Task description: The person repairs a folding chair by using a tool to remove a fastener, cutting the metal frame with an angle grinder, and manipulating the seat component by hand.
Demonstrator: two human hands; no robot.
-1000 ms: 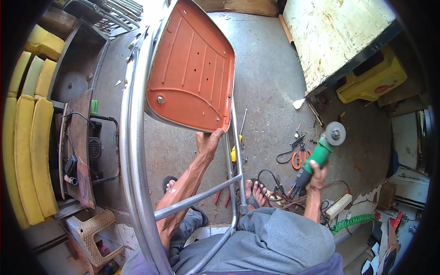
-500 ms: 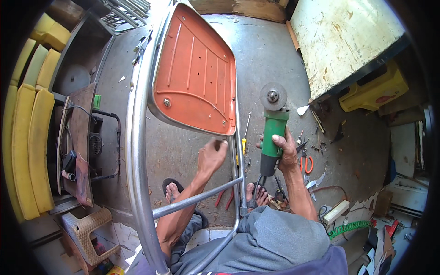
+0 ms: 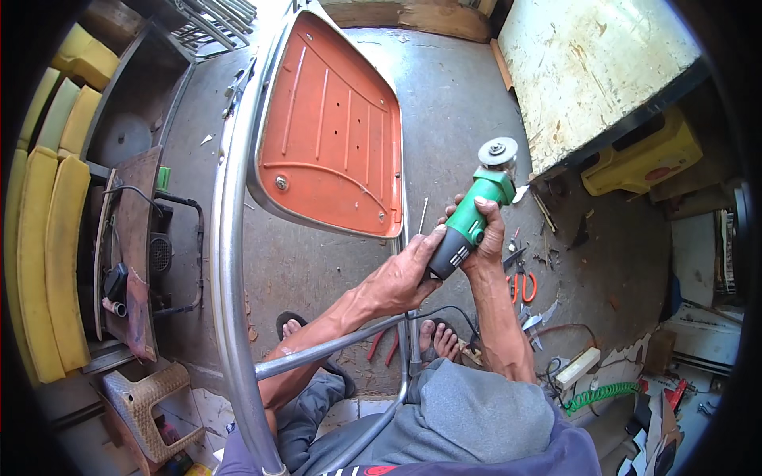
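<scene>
A green and black angle grinder (image 3: 474, 224) is held between both my hands, tilted with its disc (image 3: 498, 151) up and to the right. My right hand (image 3: 487, 234) wraps round the green body. My left hand (image 3: 410, 274) grips the black rear end. The disc's edge looks partly blurred. To the left stands a chair's metal tube frame (image 3: 225, 262), with my left arm passing behind its crossbar (image 3: 329, 347). The chair's orange panel (image 3: 333, 131) faces up beyond my left hand, apart from the grinder.
Orange-handled scissors (image 3: 521, 285), red-handled pliers (image 3: 383, 344) and scraps lie on the floor. A worn pale board (image 3: 595, 67) stands far right, above a yellow case (image 3: 651, 155). Yellow cushions (image 3: 67, 262) are stacked at left. A white power strip (image 3: 578, 368) and green coiled hose (image 3: 603, 394) lie lower right.
My left hand has moved right from below the orange panel onto the grinder's rear end. The grinder has turned from upright to tilted, its disc swinging to the right.
</scene>
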